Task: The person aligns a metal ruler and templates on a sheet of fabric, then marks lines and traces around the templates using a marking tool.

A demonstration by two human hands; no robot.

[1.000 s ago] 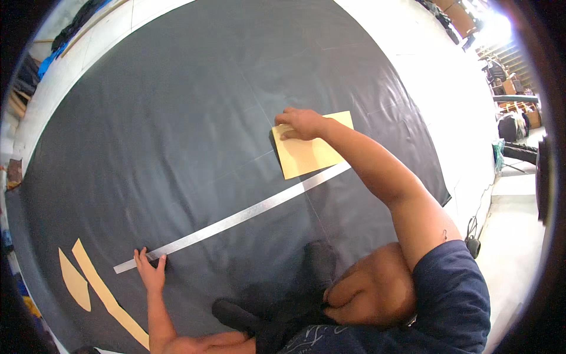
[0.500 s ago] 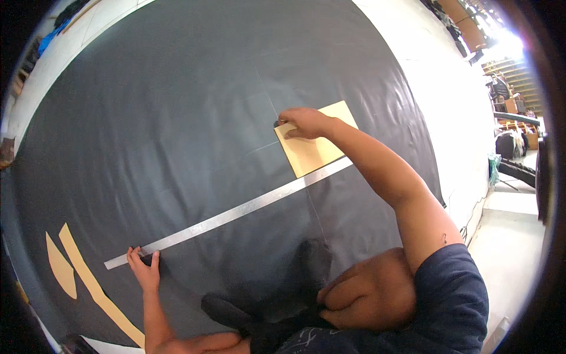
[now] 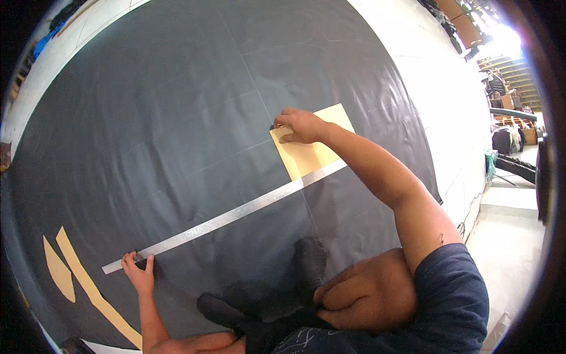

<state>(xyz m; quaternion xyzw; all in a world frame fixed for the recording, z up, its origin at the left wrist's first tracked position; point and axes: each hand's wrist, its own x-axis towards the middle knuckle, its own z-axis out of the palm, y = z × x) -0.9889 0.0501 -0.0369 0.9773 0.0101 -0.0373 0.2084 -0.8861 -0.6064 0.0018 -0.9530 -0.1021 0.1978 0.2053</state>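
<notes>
A long silver metal ruler (image 3: 218,222) lies slantwise over a wide black sheet (image 3: 194,118). My left hand (image 3: 139,272) is at the ruler's left end, fingertips on the metal and thumb by its near edge; a dark patch shows between them, and I cannot tell whether it is an object or shadow. A rectangular yellow card (image 3: 333,117) rests against the ruler's far side toward its right end. Over the card's far left corner, my right hand (image 3: 300,125) is closed, thumb on the card. A small dark tip pokes out at its fingers, mostly hidden.
Two narrow yellow card pieces (image 3: 85,277) lie at the left, one long and bent, the other curved. Thin pale lines cross the sheet near the card. My folded knee (image 3: 371,289) and dark-covered feet (image 3: 221,310) are on the near side. Pale floor (image 3: 407,59) borders the sheet.
The view has shifted slightly, and more of the pale lines on the sheet show. Both hands keep nearly the same places on the ruler and card.
</notes>
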